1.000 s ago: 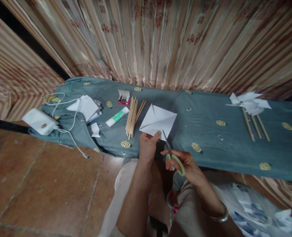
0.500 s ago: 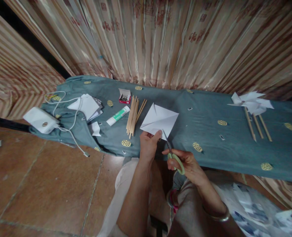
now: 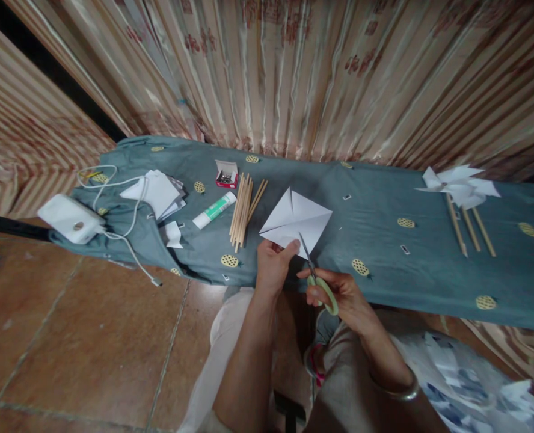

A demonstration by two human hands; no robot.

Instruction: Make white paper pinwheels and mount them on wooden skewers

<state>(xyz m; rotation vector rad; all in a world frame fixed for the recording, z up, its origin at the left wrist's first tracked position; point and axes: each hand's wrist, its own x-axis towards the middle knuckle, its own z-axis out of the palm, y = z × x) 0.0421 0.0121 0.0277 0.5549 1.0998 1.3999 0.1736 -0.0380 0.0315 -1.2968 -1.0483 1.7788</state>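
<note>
My left hand (image 3: 272, 265) pinches the near corner of a white creased paper square (image 3: 296, 220) held just above the blue-green cloth (image 3: 384, 204). My right hand (image 3: 339, 296) grips green-handled scissors (image 3: 317, 278). Their blades point up into the paper's near corner, along a diagonal crease. A bundle of wooden sticks (image 3: 244, 207) lies just left of the paper, with a glue stick (image 3: 214, 210) and a small red box of pins (image 3: 226, 176) beside it.
White paper pinwheels on sticks (image 3: 460, 192) lie at the right of the cloth. At the left are a stack of paper sheets (image 3: 156, 193), a white charger with cable (image 3: 71, 219) and a paper scrap (image 3: 174, 235). Striped curtains hang behind; tiled floor lies left.
The scissor blades have moved further up into the paper's near corner. The paper has shifted slightly right and up in my left hand.
</note>
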